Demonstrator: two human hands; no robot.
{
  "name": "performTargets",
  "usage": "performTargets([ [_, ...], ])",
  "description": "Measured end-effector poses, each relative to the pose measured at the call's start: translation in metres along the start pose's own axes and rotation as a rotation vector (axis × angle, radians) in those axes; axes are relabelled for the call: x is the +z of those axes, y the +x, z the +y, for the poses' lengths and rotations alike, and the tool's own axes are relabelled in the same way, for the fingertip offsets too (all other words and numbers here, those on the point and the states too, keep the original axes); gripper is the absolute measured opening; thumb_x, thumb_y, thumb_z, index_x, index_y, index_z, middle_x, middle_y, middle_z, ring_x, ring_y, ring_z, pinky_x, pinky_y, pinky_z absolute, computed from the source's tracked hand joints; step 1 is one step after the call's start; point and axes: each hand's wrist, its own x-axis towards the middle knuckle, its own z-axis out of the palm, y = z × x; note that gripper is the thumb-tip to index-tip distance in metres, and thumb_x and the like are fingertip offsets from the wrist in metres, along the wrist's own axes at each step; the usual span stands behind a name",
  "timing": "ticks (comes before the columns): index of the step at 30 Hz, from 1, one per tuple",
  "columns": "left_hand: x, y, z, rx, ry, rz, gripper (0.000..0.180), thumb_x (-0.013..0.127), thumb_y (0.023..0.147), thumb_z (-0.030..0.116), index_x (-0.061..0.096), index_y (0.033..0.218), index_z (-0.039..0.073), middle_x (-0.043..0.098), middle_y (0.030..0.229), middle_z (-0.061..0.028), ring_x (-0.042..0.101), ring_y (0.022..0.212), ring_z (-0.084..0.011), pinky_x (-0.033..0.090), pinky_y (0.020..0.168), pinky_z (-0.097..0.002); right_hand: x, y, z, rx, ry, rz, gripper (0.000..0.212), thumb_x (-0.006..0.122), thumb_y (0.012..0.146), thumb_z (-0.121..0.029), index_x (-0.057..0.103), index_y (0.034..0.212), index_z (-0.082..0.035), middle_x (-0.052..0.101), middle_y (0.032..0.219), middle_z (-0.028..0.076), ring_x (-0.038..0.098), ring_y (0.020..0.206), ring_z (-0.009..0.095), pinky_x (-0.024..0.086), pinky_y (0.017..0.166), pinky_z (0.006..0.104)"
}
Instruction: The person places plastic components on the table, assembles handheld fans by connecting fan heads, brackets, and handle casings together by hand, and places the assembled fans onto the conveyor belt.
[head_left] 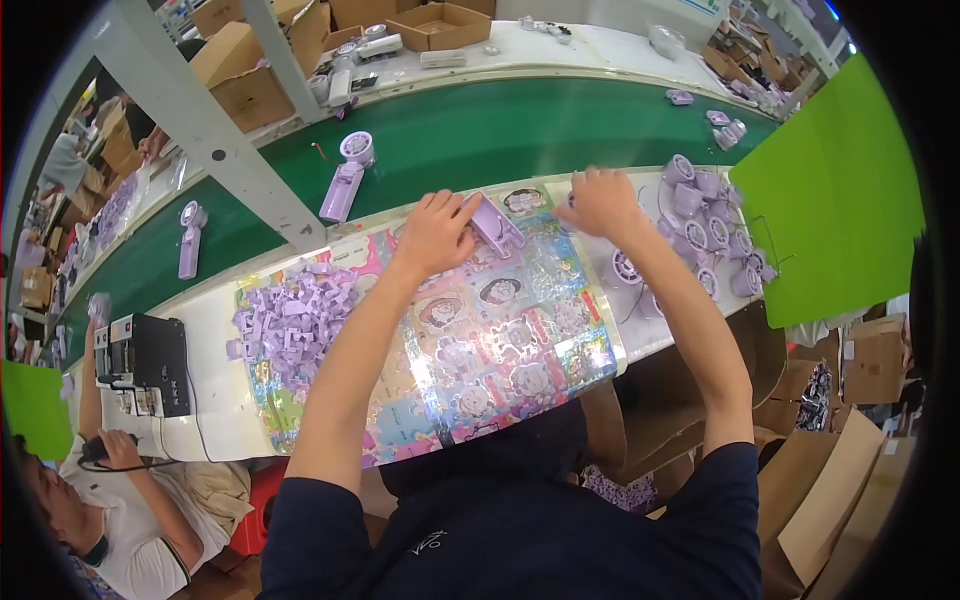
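My left hand (pixel 436 236) is at the far edge of a colourful sticker-printed mat (pixel 440 365), its fingers bent against the left side of a light purple, open, tray-like handle shell (pixel 497 228). The shell lies tilted, hollow side up. Farther right, my right hand (pixel 602 203) is by the mat's far right corner, fingers curled down; what they hold, if anything, is hidden. Beside it lies a cluster of purple round fan heads (pixel 717 233). A pile of small purple plastic parts (pixel 297 318) covers the mat's left part, left of my left forearm.
A green conveyor belt (pixel 450 125) runs beyond the bench, carrying purple handheld fans (pixel 346 180). A grey metal post (pixel 215 150) rises at left. A black box-shaped device (pixel 155 365) and a co-worker (pixel 140 520) are at left. Green panel (pixel 830 190) and cardboard boxes (pixel 830 490) stand right.
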Motion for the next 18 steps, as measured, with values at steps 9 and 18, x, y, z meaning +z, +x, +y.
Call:
performTargets([
  [9, -0.035, -0.026, 0.027, -0.042, 0.248, -0.15, 0.022, 0.069, 0.075, 0.014, 0.074, 0.093, 0.003, 0.066, 0.104, -0.014, 0.06, 0.108, -0.0298, 0.046, 0.098, -0.0449, 0.016, -0.042, -0.02, -0.212, 0.32, -0.031, 0.035, 0.072, 0.073, -0.006, 0.059, 0.106, -0.004, 0.053, 0.117, 0.021, 0.059, 0.109, 0.04, 0.054, 0.087, 0.047],
  [18, -0.125, -0.041, 0.08, -0.416, -0.058, -0.475, 0.038, 0.075, 0.072, 0.015, 0.071, 0.109, 0.006, 0.058, 0.125, -0.0199, 0.053, 0.122, -0.0365, 0.044, 0.101, -0.0488, -0.001, -0.111, -0.05, -0.395, 0.832, -0.166, 0.045, 0.07, 0.07, 0.0, 0.057, 0.113, -0.006, 0.053, 0.112, 0.016, 0.057, 0.105, 0.036, 0.05, 0.088, 0.0417],
])
